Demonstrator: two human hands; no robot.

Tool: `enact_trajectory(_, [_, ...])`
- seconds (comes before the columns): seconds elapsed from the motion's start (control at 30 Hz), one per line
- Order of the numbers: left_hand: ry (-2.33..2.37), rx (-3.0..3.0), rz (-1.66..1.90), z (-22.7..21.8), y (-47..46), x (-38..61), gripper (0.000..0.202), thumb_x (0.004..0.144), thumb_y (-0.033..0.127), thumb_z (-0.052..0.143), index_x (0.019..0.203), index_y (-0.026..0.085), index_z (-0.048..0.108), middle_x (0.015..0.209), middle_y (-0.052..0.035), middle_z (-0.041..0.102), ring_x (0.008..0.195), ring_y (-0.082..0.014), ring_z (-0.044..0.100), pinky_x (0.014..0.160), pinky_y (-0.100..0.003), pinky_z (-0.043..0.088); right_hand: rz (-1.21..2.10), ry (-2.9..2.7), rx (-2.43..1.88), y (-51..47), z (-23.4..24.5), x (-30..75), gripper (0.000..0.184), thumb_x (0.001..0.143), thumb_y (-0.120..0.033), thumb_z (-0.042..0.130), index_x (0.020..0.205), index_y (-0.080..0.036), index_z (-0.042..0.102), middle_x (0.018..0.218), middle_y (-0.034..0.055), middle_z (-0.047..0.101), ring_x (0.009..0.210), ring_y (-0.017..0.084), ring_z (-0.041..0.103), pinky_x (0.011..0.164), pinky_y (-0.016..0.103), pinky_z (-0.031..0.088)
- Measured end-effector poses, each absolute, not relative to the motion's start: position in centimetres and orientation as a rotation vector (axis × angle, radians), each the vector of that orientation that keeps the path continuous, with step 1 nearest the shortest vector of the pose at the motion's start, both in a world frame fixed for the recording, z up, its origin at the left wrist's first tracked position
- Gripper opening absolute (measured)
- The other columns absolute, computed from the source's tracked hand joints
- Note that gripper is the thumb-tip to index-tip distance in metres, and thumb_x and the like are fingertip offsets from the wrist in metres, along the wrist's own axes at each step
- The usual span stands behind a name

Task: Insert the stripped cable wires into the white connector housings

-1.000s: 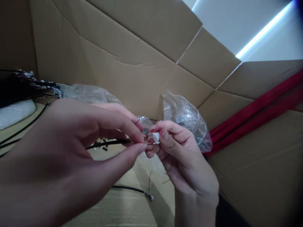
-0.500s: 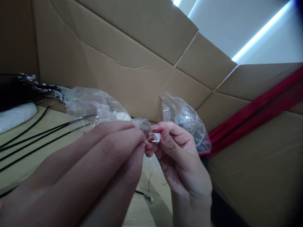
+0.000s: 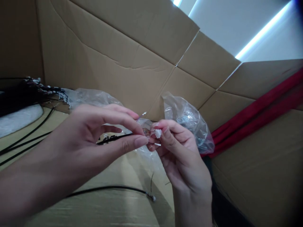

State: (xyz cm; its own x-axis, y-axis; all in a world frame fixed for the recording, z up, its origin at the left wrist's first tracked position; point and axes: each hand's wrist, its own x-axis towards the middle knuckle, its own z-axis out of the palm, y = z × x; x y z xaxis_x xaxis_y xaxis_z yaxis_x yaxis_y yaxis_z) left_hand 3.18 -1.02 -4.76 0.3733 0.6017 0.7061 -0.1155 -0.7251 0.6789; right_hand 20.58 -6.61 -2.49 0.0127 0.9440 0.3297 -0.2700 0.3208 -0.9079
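Between the thumb and fingers of my right hand point(image 3: 182, 148) is a small white connector housing point(image 3: 157, 133). My left hand point(image 3: 106, 132) pinches the end of a black cable point(image 3: 115, 137) just left of the housing. Thin wires fan out of the cable end; one wire with a metal terminal point(image 3: 158, 144) points right below the housing, and another wire tip point(image 3: 144, 114) sticks up behind my left fingers. Fingertips partly hide where the wires and the housing meet.
Another black cable with a white connector point(image 3: 151, 197) lies on the table point(image 3: 99, 208). A bundle of black cables point(image 3: 21, 91) sits at the far left. Clear plastic bags point(image 3: 187, 123) stand against the cardboard wall point(image 3: 113, 47). Red fabric point(image 3: 258, 113) hangs at right.
My left hand has turned and opened out from its bunched pose, baring the black cable and its loose wires. My right hand still holds the housing in nearly the same place.
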Motion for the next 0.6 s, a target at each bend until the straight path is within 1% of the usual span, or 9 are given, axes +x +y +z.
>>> enact_trajectory(0.07, [0.402, 1.948, 1.347, -4.52, -0.98, 3.24, 0.008, 0.084, 0.034, 0.075, 0.081, 0.041, 0.079, 0.085, 0.0144, 0.078, 0.105, -0.0132, 0.071, 0.084, -0.014, 0.058, 1.126, -1.178, -0.731, -6.70, -2.49, 20.58, 0.006, 0.083, -0.015, 0.076, 0.080, -0.020, 0.078, 0.071, -0.0043, 0.075, 0.062, 0.004, 0.070, 0.061, 0.009, 0.057])
enact_trajectory(0.17, [0.419, 1.905, 1.398, -4.56, -0.94, 3.32, 0.004, 0.080, 0.037, 0.079, 0.078, 0.041, 0.080, 0.086, 0.0144, 0.078, 0.105, -0.0122, 0.071, 0.086, -0.014, 0.058, 1.156, -1.169, -0.725, -6.91, -2.50, 20.51, 0.005, 0.084, -0.016, 0.076, 0.081, -0.019, 0.078, 0.072, -0.0041, 0.076, 0.062, 0.004, 0.070, 0.062, 0.009, 0.058])
enact_trajectory(0.27, [0.423, 1.914, 1.426, -4.93, -0.94, 3.25, 0.005, 0.081, 0.036, 0.078, 0.077, 0.039, 0.078, 0.084, 0.0127, 0.077, 0.110, -0.0132, 0.069, 0.089, -0.015, 0.057, 1.171, -1.158, -0.727, -7.07, -2.50, 20.37, 0.005, 0.084, -0.017, 0.077, 0.081, -0.021, 0.078, 0.072, -0.0042, 0.076, 0.062, 0.005, 0.070, 0.063, 0.010, 0.059])
enact_trajectory(0.33, [0.436, 1.945, 1.394, -5.24, -0.95, 3.09, 0.006, 0.081, 0.034, 0.078, 0.076, 0.037, 0.076, 0.081, 0.0107, 0.075, 0.112, -0.0148, 0.068, 0.086, -0.015, 0.058, 1.180, -1.145, -0.730, -7.10, -2.46, 20.26, 0.005, 0.083, -0.017, 0.077, 0.081, -0.022, 0.079, 0.072, -0.0042, 0.076, 0.063, 0.005, 0.071, 0.063, 0.011, 0.059])
enact_trajectory(0.4, [0.449, 1.949, 1.385, -5.43, -1.01, 2.98, 0.007, 0.081, 0.030, 0.078, 0.078, 0.036, 0.075, 0.084, 0.0095, 0.075, 0.112, -0.0161, 0.068, 0.083, -0.015, 0.059, 1.184, -1.128, -0.725, -7.11, -2.42, 20.17, 0.005, 0.083, -0.016, 0.077, 0.080, -0.021, 0.079, 0.072, -0.0040, 0.076, 0.064, 0.006, 0.071, 0.062, 0.011, 0.060])
enact_trajectory(0.5, [0.470, 1.979, 1.448, -5.40, -1.35, 3.10, 0.013, 0.082, 0.023, 0.076, 0.080, 0.036, 0.073, 0.094, 0.0100, 0.073, 0.111, -0.0136, 0.068, 0.085, -0.013, 0.057, 1.195, -1.110, -0.698, -7.14, -2.41, 20.04, 0.007, 0.083, -0.013, 0.076, 0.080, -0.019, 0.078, 0.073, -0.0037, 0.076, 0.065, 0.006, 0.071, 0.062, 0.011, 0.060])
enact_trajectory(0.57, [0.503, 2.019, 1.583, -5.39, -1.64, 3.35, 0.012, 0.082, 0.024, 0.076, 0.076, 0.034, 0.073, 0.102, 0.0096, 0.070, 0.105, -0.0115, 0.067, 0.081, -0.011, 0.056, 1.198, -1.118, -0.678, -7.17, -2.45, 19.94, 0.007, 0.083, -0.012, 0.076, 0.080, -0.018, 0.078, 0.072, -0.0037, 0.076, 0.063, 0.006, 0.071, 0.061, 0.011, 0.060])
enact_trajectory(0.6, [0.531, 1.984, 1.692, -5.48, -1.77, 3.48, 0.011, 0.079, 0.025, 0.078, 0.073, 0.033, 0.074, 0.104, 0.0089, 0.070, 0.100, -0.0115, 0.067, 0.079, -0.012, 0.056, 1.192, -1.127, -0.667, -7.18, -2.48, 19.87, 0.006, 0.083, -0.012, 0.076, 0.081, -0.018, 0.078, 0.072, -0.0035, 0.076, 0.062, 0.005, 0.071, 0.061, 0.011, 0.060])
